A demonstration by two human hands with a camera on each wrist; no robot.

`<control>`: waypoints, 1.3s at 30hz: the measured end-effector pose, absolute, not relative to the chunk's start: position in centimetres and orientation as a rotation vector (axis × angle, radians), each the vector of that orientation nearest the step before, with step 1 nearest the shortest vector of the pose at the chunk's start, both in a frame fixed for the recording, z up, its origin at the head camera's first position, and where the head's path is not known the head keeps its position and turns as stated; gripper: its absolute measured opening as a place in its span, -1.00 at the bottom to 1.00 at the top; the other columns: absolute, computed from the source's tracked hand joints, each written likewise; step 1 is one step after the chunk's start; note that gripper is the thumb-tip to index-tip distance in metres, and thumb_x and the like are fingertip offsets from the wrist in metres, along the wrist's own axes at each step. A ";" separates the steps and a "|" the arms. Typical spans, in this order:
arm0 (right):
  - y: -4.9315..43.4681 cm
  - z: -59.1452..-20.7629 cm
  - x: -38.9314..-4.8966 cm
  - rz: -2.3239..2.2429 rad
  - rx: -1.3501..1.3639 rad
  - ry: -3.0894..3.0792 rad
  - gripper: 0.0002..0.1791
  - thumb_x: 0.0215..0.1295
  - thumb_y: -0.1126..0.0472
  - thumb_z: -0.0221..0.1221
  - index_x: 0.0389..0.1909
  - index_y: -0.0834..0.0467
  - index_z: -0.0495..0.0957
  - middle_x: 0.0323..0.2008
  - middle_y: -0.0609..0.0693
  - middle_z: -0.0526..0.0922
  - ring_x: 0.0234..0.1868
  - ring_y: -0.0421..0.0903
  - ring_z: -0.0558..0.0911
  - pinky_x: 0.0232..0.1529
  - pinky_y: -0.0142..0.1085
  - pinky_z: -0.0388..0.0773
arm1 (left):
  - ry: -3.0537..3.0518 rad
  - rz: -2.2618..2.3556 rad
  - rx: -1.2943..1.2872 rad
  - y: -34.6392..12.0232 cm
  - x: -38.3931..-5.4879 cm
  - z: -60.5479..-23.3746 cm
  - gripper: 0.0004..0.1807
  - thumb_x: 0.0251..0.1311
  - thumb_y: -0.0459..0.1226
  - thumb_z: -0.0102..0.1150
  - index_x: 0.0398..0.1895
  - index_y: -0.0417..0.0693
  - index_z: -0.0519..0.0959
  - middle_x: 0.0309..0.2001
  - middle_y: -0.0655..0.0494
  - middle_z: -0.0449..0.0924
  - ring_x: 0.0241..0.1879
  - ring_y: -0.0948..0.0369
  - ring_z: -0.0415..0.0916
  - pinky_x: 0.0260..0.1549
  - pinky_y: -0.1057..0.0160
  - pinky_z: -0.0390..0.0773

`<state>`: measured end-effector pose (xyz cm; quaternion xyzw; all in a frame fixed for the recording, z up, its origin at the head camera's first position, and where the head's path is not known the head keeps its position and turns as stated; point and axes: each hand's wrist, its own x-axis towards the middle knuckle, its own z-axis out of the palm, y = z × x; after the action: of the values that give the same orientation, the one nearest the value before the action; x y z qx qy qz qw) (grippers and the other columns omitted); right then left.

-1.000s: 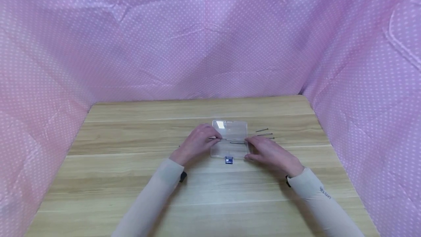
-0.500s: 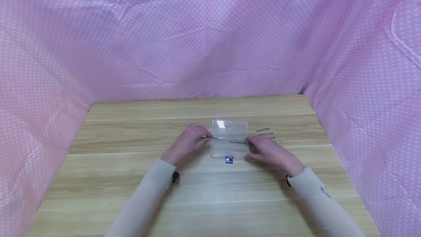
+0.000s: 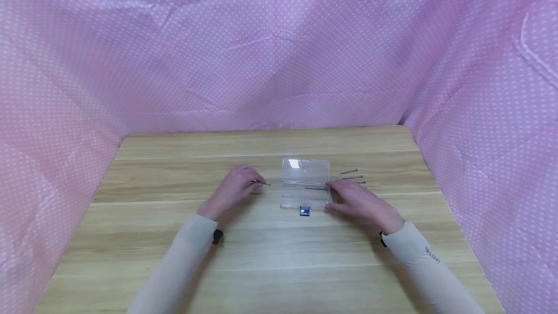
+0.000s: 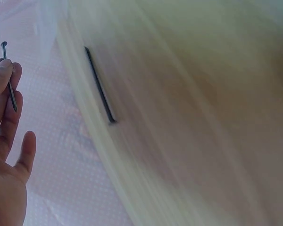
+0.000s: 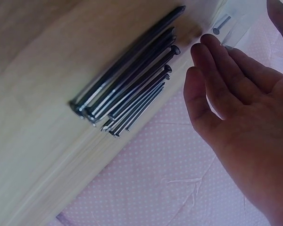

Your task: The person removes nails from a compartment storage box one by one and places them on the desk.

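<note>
In the head view my left hand (image 3: 233,189) is above the table, left of a clear plastic box (image 3: 306,172). Its thumb and fingertips pinch a thin metal nail (image 4: 12,98), whose head and point both show in the left wrist view. The box lies with its lid folded back, and a nail (image 3: 315,188) rests in the near half. At the box's right side is my right hand (image 3: 359,201), fingers by the hinge line and thumb at the front corner, holding the near half between them.
Several nails (image 5: 132,66) of different sizes lie on the table right of the box, partly hidden by the right hand in the head view. Another nail (image 4: 100,87) is on the table near the left hand. A blue tab (image 3: 304,211) sits at the box's front edge.
My left hand has moved left, away from over the box, taking the pinched nail with it. My right hand has stayed at the box's right side.
</note>
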<state>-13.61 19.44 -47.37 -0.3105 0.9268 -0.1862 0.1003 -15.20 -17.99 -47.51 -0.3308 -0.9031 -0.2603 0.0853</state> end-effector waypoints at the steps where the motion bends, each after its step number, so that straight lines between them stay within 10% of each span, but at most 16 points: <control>1: 19.4 -47.3 -13.6 -0.550 -0.913 2.734 -0.32 0.35 -0.07 0.37 0.30 0.32 0.50 0.01 0.06 0.65 0.07 0.00 0.63 0.17 0.01 0.58 | -2.691 -0.776 -0.984 -18.3 -15.1 -47.7 -0.89 0.21 -0.39 0.42 -0.22 -0.04 0.78 -0.21 0.14 0.78 -0.08 0.09 0.64 0.14 -0.06 0.54; 39: 19.2 -47.2 -13.7 -0.533 -0.942 2.739 -0.36 0.35 -0.03 0.37 0.26 0.31 0.51 0.01 0.06 0.66 0.08 0.04 0.63 0.17 0.02 0.57 | -2.924 -0.572 -0.910 -19.7 -16.4 -49.8 -0.94 0.29 -0.29 0.39 -0.22 0.04 0.77 -0.17 0.16 0.79 -0.10 0.10 0.64 0.16 -0.13 0.50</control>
<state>-13.68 19.16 -47.15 -0.3182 0.9256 -0.1800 0.0983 -16.36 -19.69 -49.80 -0.2922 -0.9385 -0.1835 0.0134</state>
